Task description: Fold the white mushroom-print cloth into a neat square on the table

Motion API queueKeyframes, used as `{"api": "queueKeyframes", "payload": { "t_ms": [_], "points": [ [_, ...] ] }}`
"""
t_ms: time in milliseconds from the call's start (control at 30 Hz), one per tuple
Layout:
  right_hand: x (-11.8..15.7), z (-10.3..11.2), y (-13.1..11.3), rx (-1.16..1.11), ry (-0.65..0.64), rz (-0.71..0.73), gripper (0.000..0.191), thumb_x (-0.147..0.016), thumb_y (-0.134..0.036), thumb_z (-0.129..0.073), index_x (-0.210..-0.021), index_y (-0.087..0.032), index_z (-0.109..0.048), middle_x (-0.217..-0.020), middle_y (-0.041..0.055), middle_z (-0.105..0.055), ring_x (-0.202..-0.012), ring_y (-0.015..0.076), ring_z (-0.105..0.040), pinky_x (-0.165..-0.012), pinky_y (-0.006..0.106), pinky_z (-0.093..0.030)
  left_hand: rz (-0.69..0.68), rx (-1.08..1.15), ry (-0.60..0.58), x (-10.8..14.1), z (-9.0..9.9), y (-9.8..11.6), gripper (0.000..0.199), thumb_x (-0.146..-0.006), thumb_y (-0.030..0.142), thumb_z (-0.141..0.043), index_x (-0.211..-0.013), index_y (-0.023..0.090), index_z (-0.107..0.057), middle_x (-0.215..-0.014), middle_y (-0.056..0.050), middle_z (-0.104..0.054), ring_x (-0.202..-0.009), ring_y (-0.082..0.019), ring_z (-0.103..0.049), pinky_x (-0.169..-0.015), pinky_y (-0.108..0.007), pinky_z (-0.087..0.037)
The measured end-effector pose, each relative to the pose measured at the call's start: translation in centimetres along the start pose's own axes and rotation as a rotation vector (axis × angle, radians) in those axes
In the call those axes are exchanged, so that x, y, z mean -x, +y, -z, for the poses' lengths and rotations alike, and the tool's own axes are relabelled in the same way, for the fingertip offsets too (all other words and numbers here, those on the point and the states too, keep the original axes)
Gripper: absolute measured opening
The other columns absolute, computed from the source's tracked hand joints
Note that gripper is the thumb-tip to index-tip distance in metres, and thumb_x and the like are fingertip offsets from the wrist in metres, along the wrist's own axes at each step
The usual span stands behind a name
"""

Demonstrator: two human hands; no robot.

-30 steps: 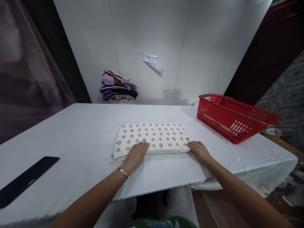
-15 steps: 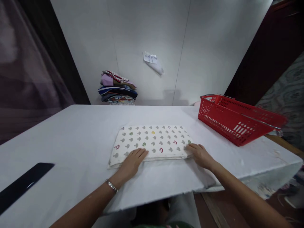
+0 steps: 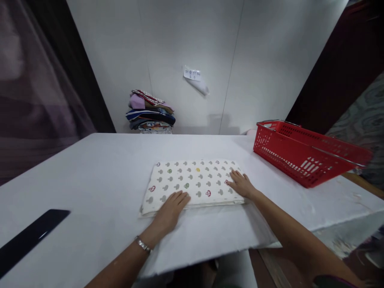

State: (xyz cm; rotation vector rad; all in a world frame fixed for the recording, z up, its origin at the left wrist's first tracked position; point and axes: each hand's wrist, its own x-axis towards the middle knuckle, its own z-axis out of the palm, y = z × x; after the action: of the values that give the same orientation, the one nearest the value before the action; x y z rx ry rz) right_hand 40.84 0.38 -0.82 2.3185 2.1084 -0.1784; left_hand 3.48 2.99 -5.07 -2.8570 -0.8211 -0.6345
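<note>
A folded white cloth (image 3: 195, 182) printed with grey, red, green and yellow mushrooms lies flat on the white-covered table (image 3: 120, 168) in front of me. My left hand (image 3: 172, 208), with a metal bracelet at its wrist, rests on the cloth's near edge, left of the middle, fingers stretched out. On the cloth's right end lies my right hand (image 3: 241, 185), palm down with its fingers spread. Neither hand grips anything.
A red plastic basket (image 3: 300, 160) with wire handles stands at the table's right. Folded clothes (image 3: 151, 114) are stacked at the back left. A dark flat object (image 3: 33, 236) lies at the near left. A paper label (image 3: 192, 74) hangs on the wall.
My right hand has moved from the cloth's near right corner up onto its surface, fingers now spread. The left hand stays at the near edge. The view has shifted slightly.
</note>
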Motion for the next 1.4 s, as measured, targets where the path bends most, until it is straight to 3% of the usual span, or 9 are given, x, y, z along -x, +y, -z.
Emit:
{"api": "queueKeyframes", "payload": {
  "t_ms": [167, 367, 533, 700, 800, 967, 1067, 1233, 1400],
  "points": [
    [-1.1, 1.1, -1.6, 0.075, 0.041, 0.013, 0.066, -0.091, -0.058, -0.023, -0.142, -0.017, -0.031, -0.152, 0.0109, -0.020, -0.140, 0.0271, -0.012, -0.110, 0.049, -0.010, 0.026, 0.014, -0.001, 0.0, -0.6, -0.1, 0.060, -0.081, -0.004, -0.031, -0.131, 0.024, -0.048, -0.137, -0.004, -0.049, -0.129, -0.019, -0.041, -0.105, -0.043, -0.038],
    [-5.7, 1.9, -4.0, 0.065, 0.162, 0.100, 0.069, -0.092, -0.057, -0.017, -0.145, -0.015, -0.025, -0.154, 0.0113, -0.015, -0.141, 0.0234, -0.006, -0.112, 0.044, -0.005, 0.041, -0.013, -0.021, -0.2, 0.1, 0.2, 0.060, -0.080, -0.005, -0.030, -0.130, 0.023, -0.049, -0.135, -0.004, -0.051, -0.127, -0.020, -0.044, -0.102, -0.043, -0.041],
    [-8.5, 0.1, -2.3, -0.001, 0.069, -0.068, 0.071, -0.090, -0.061, -0.018, -0.144, -0.014, -0.027, -0.152, 0.0121, -0.020, -0.141, 0.0242, -0.012, -0.111, 0.045, -0.008, 0.046, -0.025, -0.035, -0.2, 0.7, 0.5, 0.063, -0.077, -0.007, -0.031, -0.129, 0.024, -0.049, -0.134, -0.003, -0.052, -0.125, -0.020, -0.046, -0.100, -0.043, -0.044],
    [-9.1, -0.5, -1.2, -0.013, 0.038, -0.092, 0.070, -0.090, -0.061, -0.019, -0.142, -0.015, -0.030, -0.152, 0.0108, -0.022, -0.140, 0.0245, -0.014, -0.111, 0.046, -0.009, 0.043, -0.015, -0.047, -0.1, 0.6, 0.5, 0.069, -0.072, -0.010, -0.031, -0.129, 0.024, -0.048, -0.135, -0.003, -0.051, -0.127, -0.020, -0.044, -0.100, -0.042, -0.044],
    [-9.3, 0.3, -3.1, -0.017, 0.041, -0.064, 0.069, -0.091, -0.059, -0.018, -0.144, -0.015, -0.028, -0.153, 0.0117, -0.018, -0.141, 0.0247, -0.009, -0.111, 0.047, -0.008, 0.036, 0.023, -0.055, 0.0, 0.5, 0.4, 0.069, -0.072, -0.009, -0.032, -0.130, 0.025, -0.047, -0.137, -0.003, -0.049, -0.129, -0.020, -0.041, -0.102, -0.042, -0.042],
    [-10.7, 0.7, -9.4, -0.046, 0.063, 0.240, 0.073, -0.090, -0.062, -0.016, -0.146, -0.015, -0.024, -0.154, 0.0092, -0.012, -0.142, 0.0228, -0.003, -0.112, 0.045, -0.002, 0.043, 0.019, -0.082, 0.0, 0.7, 0.6, 0.068, -0.071, -0.008, -0.034, -0.129, 0.024, -0.047, -0.136, -0.005, -0.050, -0.129, -0.022, -0.041, -0.102, -0.045, -0.042],
    [-11.9, -0.2, -12.2, -0.055, 0.033, 0.309, 0.073, -0.089, -0.063, -0.015, -0.146, -0.017, -0.024, -0.154, 0.0088, -0.014, -0.141, 0.0233, -0.006, -0.112, 0.046, -0.003, 0.051, 0.027, -0.124, -0.1, 1.0, 0.9, 0.069, -0.070, -0.008, -0.035, -0.129, 0.024, -0.047, -0.137, -0.005, -0.048, -0.129, -0.023, -0.041, -0.102, -0.045, -0.041],
    [-12.9, -1.6, -12.5, -0.034, 0.026, 0.294, 0.073, -0.089, -0.063, -0.015, -0.146, -0.018, -0.024, -0.153, 0.0083, -0.017, -0.141, 0.0233, -0.009, -0.112, 0.047, -0.006, 0.098, 0.098, -0.164, -0.4, 1.8, 1.4, 0.059, -0.078, -0.004, -0.037, -0.130, 0.022, -0.045, -0.139, -0.007, -0.046, -0.131, -0.024, -0.038, -0.105, -0.045, -0.038],
    [-12.9, -0.3, -12.8, -0.009, -0.061, 0.267, 0.076, -0.089, -0.063, -0.015, -0.146, -0.014, -0.024, -0.153, 0.0115, -0.016, -0.141, 0.0255, -0.008, -0.112, 0.048, -0.008, 0.117, 0.181, -0.148, -0.6, 2.5, 1.7, 0.050, -0.084, 0.000, -0.036, -0.128, 0.020, -0.047, -0.137, -0.008, -0.048, -0.131, -0.024, -0.037, -0.106, -0.045, -0.034]
  ]
}}
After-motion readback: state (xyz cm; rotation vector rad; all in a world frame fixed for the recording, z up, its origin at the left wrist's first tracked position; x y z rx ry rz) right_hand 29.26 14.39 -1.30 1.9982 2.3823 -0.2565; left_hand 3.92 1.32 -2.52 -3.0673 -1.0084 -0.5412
